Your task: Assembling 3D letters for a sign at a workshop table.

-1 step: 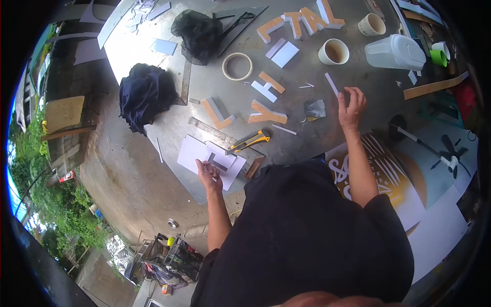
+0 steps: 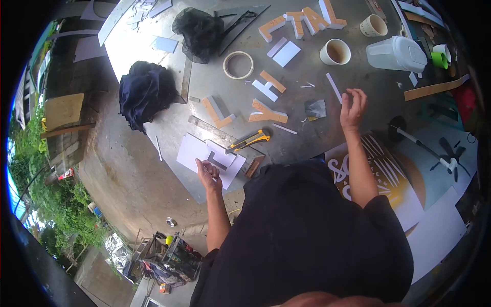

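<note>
My left hand [image 2: 209,174] is palm up over white sheets [image 2: 189,148] at the table's near edge, its fingers loosely curled and thumb apart. Whether anything small lies in the curled fingers is hard to see. Beside it a dark L-shaped piece [image 2: 219,161] lies on the sheets, and a yellow-and-black utility knife [image 2: 249,140] rests across their corner. My right hand [image 2: 354,110] hovers at the right, fingers half bent and thumb apart. Its thumb is close to a thin white strip [image 2: 333,86]; I cannot tell whether they touch. Left of it lies a small grey packet-like piece [image 2: 315,109].
Orange-faced white letters [image 2: 268,113] stand about the metal table, with more [image 2: 313,20] at the back. Also there are a tape roll [image 2: 238,65], a cup of brown drink [image 2: 335,52], another cup [image 2: 373,25], a clear jug [image 2: 394,53], dark cloth [image 2: 147,94] and black netting [image 2: 198,35].
</note>
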Demonstrator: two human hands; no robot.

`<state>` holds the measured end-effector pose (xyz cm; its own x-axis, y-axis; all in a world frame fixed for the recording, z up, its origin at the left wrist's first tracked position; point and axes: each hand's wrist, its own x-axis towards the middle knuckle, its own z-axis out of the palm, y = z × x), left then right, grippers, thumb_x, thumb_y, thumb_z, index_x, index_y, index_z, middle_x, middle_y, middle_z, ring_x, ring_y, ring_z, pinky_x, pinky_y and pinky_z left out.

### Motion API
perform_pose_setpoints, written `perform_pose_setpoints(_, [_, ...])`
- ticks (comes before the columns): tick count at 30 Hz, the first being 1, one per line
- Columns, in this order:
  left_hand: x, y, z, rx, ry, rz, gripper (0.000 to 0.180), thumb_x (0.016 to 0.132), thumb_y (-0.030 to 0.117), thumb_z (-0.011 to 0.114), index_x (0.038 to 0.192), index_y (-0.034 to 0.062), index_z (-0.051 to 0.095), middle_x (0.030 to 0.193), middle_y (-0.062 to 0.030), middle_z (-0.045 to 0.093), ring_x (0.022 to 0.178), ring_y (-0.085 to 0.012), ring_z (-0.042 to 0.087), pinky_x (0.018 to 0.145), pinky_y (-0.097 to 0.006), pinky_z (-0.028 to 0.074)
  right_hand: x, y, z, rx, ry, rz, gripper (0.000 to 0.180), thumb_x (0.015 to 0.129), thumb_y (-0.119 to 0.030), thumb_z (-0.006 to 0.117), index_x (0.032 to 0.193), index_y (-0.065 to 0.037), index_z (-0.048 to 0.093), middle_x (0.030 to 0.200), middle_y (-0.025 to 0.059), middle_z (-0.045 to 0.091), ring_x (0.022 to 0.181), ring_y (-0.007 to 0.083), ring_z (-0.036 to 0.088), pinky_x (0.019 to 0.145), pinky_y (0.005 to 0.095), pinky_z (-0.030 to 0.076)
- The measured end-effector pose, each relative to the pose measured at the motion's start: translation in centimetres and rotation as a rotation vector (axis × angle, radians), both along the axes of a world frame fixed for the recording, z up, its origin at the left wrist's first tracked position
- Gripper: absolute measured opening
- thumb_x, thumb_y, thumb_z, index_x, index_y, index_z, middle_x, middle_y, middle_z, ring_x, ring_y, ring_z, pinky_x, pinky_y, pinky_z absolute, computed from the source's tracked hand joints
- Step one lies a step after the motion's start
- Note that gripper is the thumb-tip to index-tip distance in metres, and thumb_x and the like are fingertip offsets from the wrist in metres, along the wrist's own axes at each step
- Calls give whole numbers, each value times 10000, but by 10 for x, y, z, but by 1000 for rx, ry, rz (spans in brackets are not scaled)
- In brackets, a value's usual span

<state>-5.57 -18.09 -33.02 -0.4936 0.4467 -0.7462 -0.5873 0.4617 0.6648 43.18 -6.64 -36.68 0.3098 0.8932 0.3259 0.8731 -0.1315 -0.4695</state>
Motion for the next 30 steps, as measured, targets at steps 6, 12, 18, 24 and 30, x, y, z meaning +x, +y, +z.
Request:
perform_pose_setpoints(6, [4, -17, 11, 48, 144, -39, 418, 1020, 417, 550, 725, 124, 505, 548, 56, 337, 395, -47, 277, 350, -227, 204, -62, 13, 141, 163, 459, 307, 124, 914, 22, 579, 1006, -32, 644, 972, 104, 631, 892, 268, 598, 810, 361, 483])
perform_pose_setpoints(12, [10, -14, 11, 24, 166, -51, 426, 1005, 453, 570, 742, 121, 521, 547, 49, 348, 396, -48, 277, 357, -222, 199, -117, 48, 297, 347, 622, 1172, 166, 875, -173, 659, 1041, -184, 652, 919, 32, 682, 784, 178, 601, 658, 325, 440])
perform_pose_setpoints(18, [27, -4, 17, -4, 197, -76, 419, 1003, 425, 581, 740, 103, 526, 537, 53, 342, 400, -46, 278, 355, -219, 210, -129, 23, 353, 161, 606, 1019, 121, 853, -211, 696, 973, -199, 701, 922, -2, 689, 855, 161, 591, 711, 289, 473])
perform_pose_setpoints(24, [23, -15, 21, 27, 315, -140, 395, 1021, 373, 573, 724, 130, 478, 549, 57, 390, 427, -35, 321, 367, -228, 224, -145, 4, 367, -50, 619, 793, 60, 832, -203, 715, 873, -170, 744, 930, -6, 696, 945, 166, 582, 773, 240, 531])
perform_pose_setpoints(30, [34, 3, 24, 31, 299, -250, 343, 1007, 381, 599, 798, 118, 528, 566, 46, 438, 452, -46, 361, 408, -221, 275, -104, 19, 322, 246, 757, 1204, 167, 850, -219, 698, 1011, -261, 700, 927, -52, 687, 813, 131, 590, 684, 314, 420])
